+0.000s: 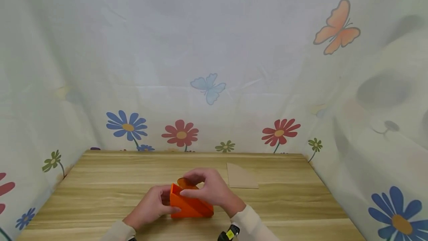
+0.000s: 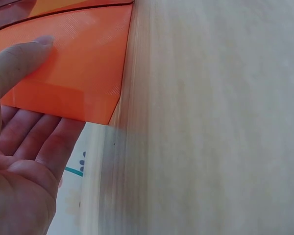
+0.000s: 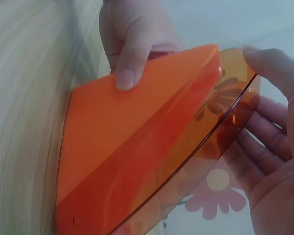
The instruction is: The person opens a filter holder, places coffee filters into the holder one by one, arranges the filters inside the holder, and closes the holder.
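Note:
A wedge-shaped orange plastic box [image 1: 187,210] stands on the wooden table at the front. A see-through amber lid [image 3: 223,110] is swung partly away from its sloping edge. My left hand [image 1: 151,204] grips the box's left end. Its thumb presses the orange side wall [image 2: 83,63] in the left wrist view, fingers on the far side. With thumb and fingers, my right hand [image 1: 214,189] pinches the lid's upper end; the right wrist view shows the right thumb [image 3: 272,63] on its rim. The box's inside is mostly hidden.
Behind and to the right of the box, a tan quarter-circle sheet [image 1: 241,177] lies flat on the wooden table [image 1: 294,200]. A white cloth [image 1: 234,114] printed with flowers and butterflies hangs round the back and sides.

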The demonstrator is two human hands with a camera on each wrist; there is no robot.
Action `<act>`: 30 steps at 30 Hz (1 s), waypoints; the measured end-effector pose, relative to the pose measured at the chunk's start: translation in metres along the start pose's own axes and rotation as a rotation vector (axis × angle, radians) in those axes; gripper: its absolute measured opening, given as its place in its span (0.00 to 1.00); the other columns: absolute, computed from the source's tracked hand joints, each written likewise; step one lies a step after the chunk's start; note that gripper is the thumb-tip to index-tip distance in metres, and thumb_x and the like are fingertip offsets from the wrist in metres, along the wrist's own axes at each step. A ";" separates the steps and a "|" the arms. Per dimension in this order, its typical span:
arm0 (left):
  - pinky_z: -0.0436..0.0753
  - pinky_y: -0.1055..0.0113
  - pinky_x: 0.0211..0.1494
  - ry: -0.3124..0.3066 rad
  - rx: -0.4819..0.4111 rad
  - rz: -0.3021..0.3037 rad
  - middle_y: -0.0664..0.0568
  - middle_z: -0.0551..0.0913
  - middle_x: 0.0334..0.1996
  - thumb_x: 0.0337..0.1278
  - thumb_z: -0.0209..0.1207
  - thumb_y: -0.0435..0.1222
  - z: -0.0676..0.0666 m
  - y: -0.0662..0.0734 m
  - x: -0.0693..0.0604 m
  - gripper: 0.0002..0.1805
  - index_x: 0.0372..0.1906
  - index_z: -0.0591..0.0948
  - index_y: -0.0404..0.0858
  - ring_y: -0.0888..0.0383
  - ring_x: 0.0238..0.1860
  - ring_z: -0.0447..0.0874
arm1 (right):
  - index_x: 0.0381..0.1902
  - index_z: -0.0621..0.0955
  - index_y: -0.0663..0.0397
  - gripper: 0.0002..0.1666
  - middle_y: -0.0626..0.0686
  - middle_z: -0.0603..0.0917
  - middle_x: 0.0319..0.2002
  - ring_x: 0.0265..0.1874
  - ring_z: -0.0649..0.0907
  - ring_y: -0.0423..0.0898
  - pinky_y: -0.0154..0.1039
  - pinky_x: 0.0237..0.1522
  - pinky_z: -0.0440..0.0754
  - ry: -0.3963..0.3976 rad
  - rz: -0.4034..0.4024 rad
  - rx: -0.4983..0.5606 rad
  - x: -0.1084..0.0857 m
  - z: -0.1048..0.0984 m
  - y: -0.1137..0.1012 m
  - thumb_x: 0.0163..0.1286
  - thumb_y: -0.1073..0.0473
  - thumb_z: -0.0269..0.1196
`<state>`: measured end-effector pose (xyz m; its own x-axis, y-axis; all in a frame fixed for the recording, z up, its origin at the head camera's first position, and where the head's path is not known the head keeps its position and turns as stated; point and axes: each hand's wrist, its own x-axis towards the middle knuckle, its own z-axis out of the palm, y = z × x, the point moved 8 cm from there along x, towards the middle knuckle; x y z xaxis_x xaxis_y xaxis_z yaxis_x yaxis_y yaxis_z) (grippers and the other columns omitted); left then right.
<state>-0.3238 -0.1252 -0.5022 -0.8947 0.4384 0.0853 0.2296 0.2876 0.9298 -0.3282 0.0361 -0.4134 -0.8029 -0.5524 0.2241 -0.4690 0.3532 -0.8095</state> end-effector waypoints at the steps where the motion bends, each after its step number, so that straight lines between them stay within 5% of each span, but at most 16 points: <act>1: 0.85 0.75 0.51 0.000 -0.001 -0.003 0.52 0.90 0.48 0.49 0.78 0.47 0.000 0.000 0.000 0.29 0.56 0.84 0.44 0.57 0.46 0.89 | 0.52 0.88 0.41 0.21 0.41 0.90 0.44 0.43 0.87 0.41 0.33 0.50 0.85 0.005 -0.004 0.013 -0.001 -0.001 0.001 0.62 0.46 0.76; 11: 0.86 0.72 0.52 -0.010 -0.019 -0.048 0.54 0.90 0.48 0.49 0.77 0.46 0.001 -0.005 0.000 0.27 0.56 0.84 0.45 0.56 0.46 0.88 | 0.53 0.87 0.38 0.20 0.41 0.90 0.48 0.46 0.87 0.40 0.37 0.54 0.86 0.037 -0.025 0.089 -0.011 -0.015 0.010 0.63 0.49 0.75; 30: 0.86 0.71 0.52 -0.011 -0.043 -0.065 0.53 0.89 0.50 0.49 0.77 0.47 0.000 -0.008 0.000 0.28 0.56 0.84 0.44 0.55 0.47 0.88 | 0.56 0.84 0.52 0.22 0.59 0.88 0.50 0.47 0.87 0.48 0.37 0.57 0.85 0.124 -0.122 0.280 -0.031 -0.041 0.034 0.63 0.64 0.74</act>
<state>-0.3257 -0.1278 -0.5091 -0.9029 0.4295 0.0201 0.1538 0.2789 0.9479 -0.3346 0.0959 -0.4257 -0.7940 -0.4754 0.3789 -0.4586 0.0593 -0.8867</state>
